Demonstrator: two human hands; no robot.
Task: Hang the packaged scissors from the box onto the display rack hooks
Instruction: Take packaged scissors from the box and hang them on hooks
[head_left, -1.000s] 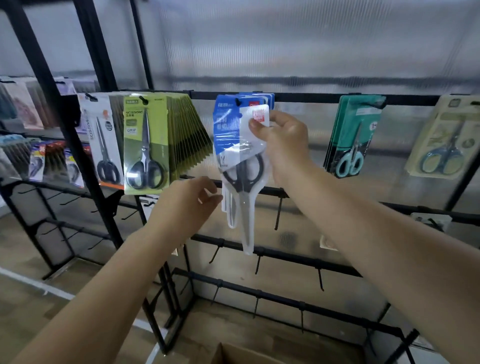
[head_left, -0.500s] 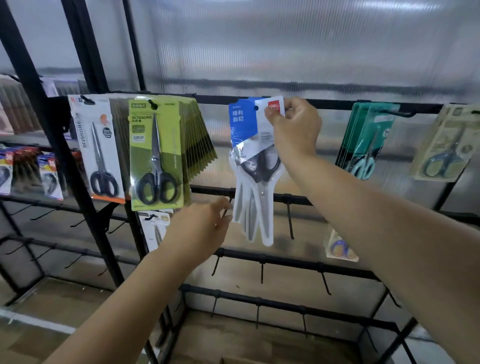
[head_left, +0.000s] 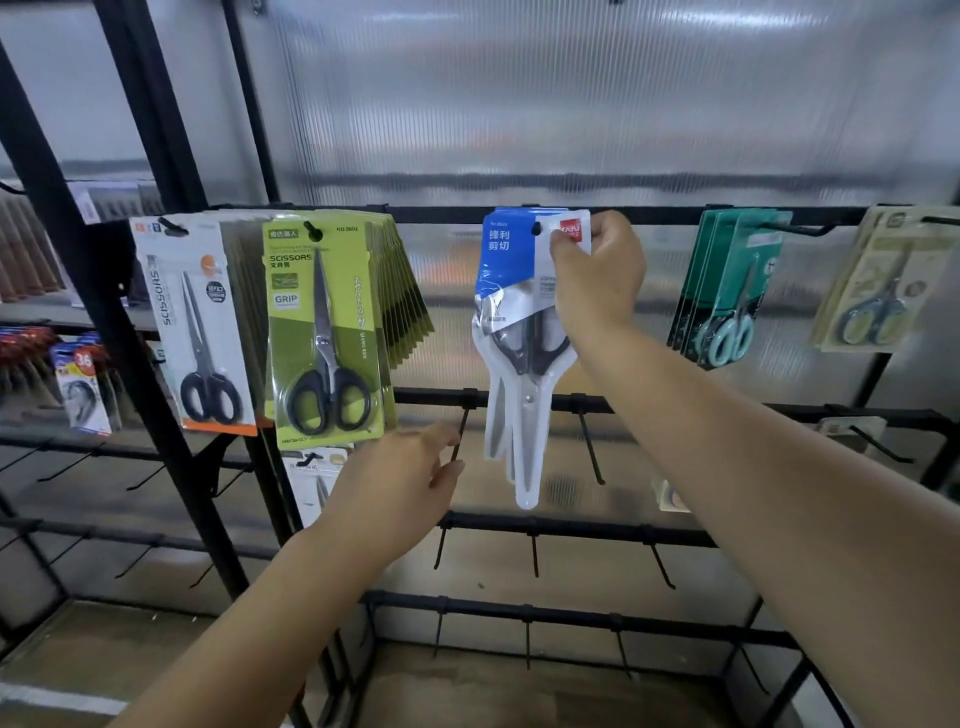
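Far to the left of the left hand (head_left: 400, 480), a white and orange scissors pack (head_left: 195, 322) hangs on the top bar of the black display rack (head_left: 441, 214). Just beside it, above and left of this hand, hangs a thick row of green scissors packs (head_left: 324, 332), the front one with black handles. Under this row, a smaller white pack (head_left: 314, 478) is partly hidden behind the left wrist.

The left hand is empty, with relaxed fingers stretched forward. Its fingertips are near a bare black hook (head_left: 460, 434) on the second bar; I cannot tell if they touch it.

To the right and above hangs the blue and white packaged scissors (head_left: 511, 332), with its hole on the top hook (head_left: 536, 228). More packs of the same kind are behind it. The right hand (head_left: 597, 270) pinches the upper right corner of this pack, with the thumb on the front near the red logo. The pack hangs down past the second bar.

To the right of the right hand, several teal scissors packs (head_left: 727, 291) hang on another hook, well apart from the hand. Further right is a row of pale beige scissors packs (head_left: 878, 283), near the edge of the view.
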